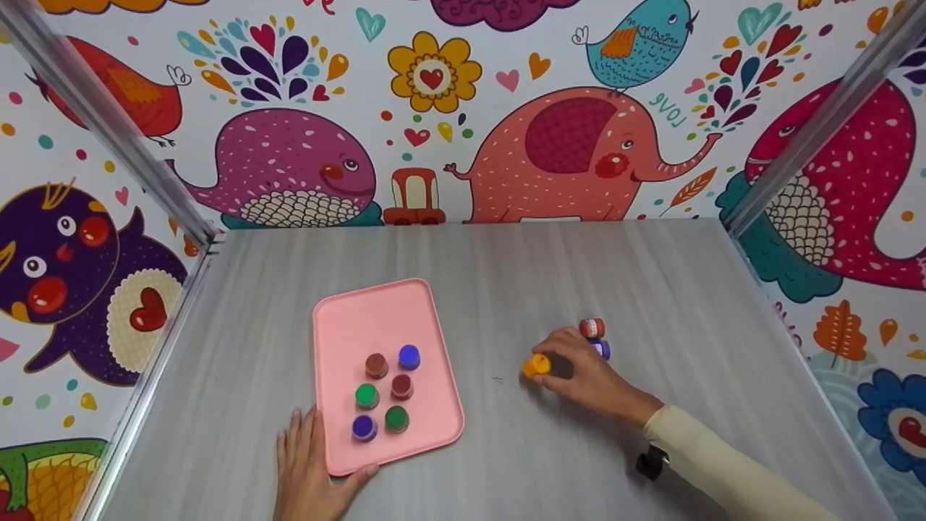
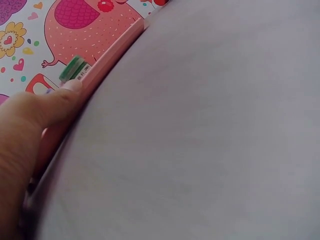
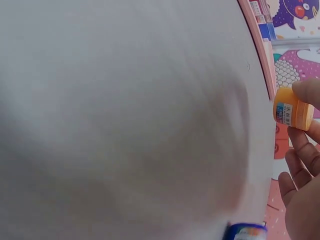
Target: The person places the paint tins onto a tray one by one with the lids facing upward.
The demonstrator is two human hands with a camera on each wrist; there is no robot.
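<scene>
My right hand [image 1: 586,373] pinches a small yellow-orange paint jar [image 1: 536,365] between thumb and fingertips, above the table right of the tray. In the right wrist view the jar [image 3: 287,107] shows a printed label on its side. A red jar [image 1: 592,328] and a blue-purple jar [image 1: 602,350] lie on their sides just beyond that hand, the latter partly hidden by it. My left hand [image 1: 311,470] rests at the near left corner of the pink tray [image 1: 376,311], fingers straight along its side and thumb on its near rim [image 2: 107,57].
Several lidded jars stand in the tray: a brown one [image 1: 376,365], a blue one [image 1: 409,357], a maroon one [image 1: 402,387], two green and a purple one [image 1: 364,428]. Patterned walls and metal posts [image 1: 123,137] bound the grey table [image 1: 506,275].
</scene>
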